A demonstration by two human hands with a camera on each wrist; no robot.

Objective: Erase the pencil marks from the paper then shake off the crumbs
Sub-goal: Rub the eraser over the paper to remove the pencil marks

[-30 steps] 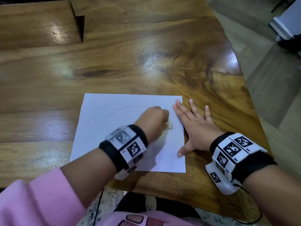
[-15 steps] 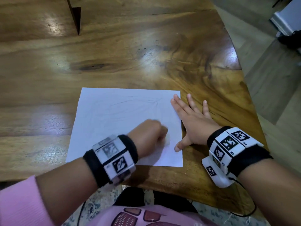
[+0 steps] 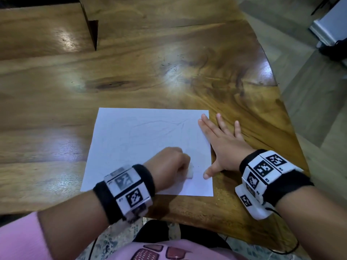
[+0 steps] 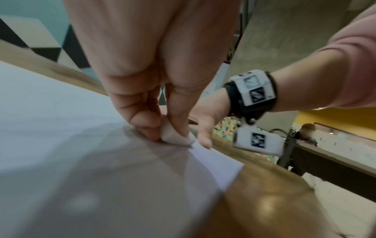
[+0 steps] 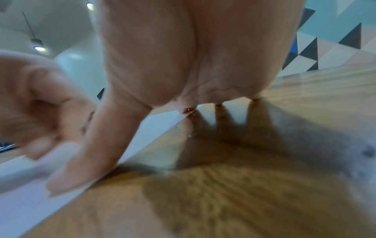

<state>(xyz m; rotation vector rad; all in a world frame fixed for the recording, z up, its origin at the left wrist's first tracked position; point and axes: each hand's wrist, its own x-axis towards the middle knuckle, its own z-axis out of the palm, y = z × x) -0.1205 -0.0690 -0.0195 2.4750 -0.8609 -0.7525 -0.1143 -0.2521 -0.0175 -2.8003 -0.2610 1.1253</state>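
Observation:
A white sheet of paper [image 3: 142,139] with faint pencil lines lies near the front edge of the wooden table [image 3: 131,72]. My left hand [image 3: 169,164] pinches a small white eraser [image 3: 190,173] and presses it on the sheet's lower right part; the left wrist view shows the eraser [image 4: 175,136] between thumb and fingers, touching the paper [image 4: 61,128]. My right hand [image 3: 223,145] lies flat with fingers spread along the sheet's right edge, thumb tip and index finger on the paper and the other fingers on the wood. In the right wrist view its thumb [image 5: 91,145] presses the paper edge [image 5: 158,124].
The table's curved right edge [image 3: 277,94] drops to a grey floor. A dark notch [image 3: 92,32] cuts into the table at the far left. A white object [image 3: 330,25] stands on the floor at the far right. A pink garment [image 3: 150,252] fills the bottom.
The left hand with the eraser has drawn back from the sheet's middle right towards its lower right corner. The right hand has stayed flat on the sheet's right edge.

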